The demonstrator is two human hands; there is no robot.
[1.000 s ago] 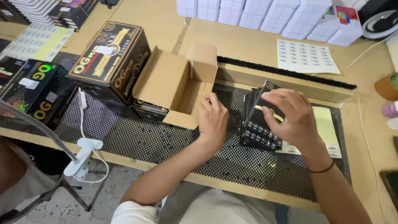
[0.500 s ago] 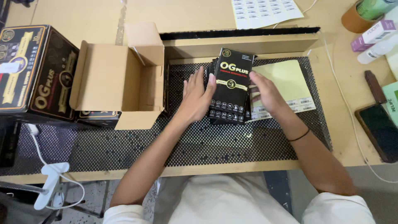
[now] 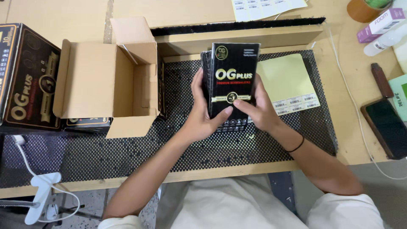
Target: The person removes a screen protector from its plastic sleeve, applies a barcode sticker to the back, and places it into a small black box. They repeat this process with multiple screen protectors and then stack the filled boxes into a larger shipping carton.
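Note:
Both hands hold a stack of flat black product boxes (image 3: 232,80) with gold and white print, standing over the black mesh mat (image 3: 237,146). My left hand (image 3: 202,113) grips the stack's left side, thumb across the lower front. My right hand (image 3: 259,109) clasps the right side, fingers on the lower front. An open, empty brown cardboard carton (image 3: 106,80) lies on its side just left of the stack.
A large black printed box (image 3: 27,80) sits at far left. A yellow sheet with barcode labels (image 3: 290,85) lies right of the stack. A dark phone (image 3: 386,127), bottles and a tape roll (image 3: 360,9) crowd the right edge. A white cable and clip (image 3: 40,191) hang at lower left.
The stack of black boxes has been lifted and squared between both hands, front face up; earlier it lay lower on the mat. The camera view shifted left to right.

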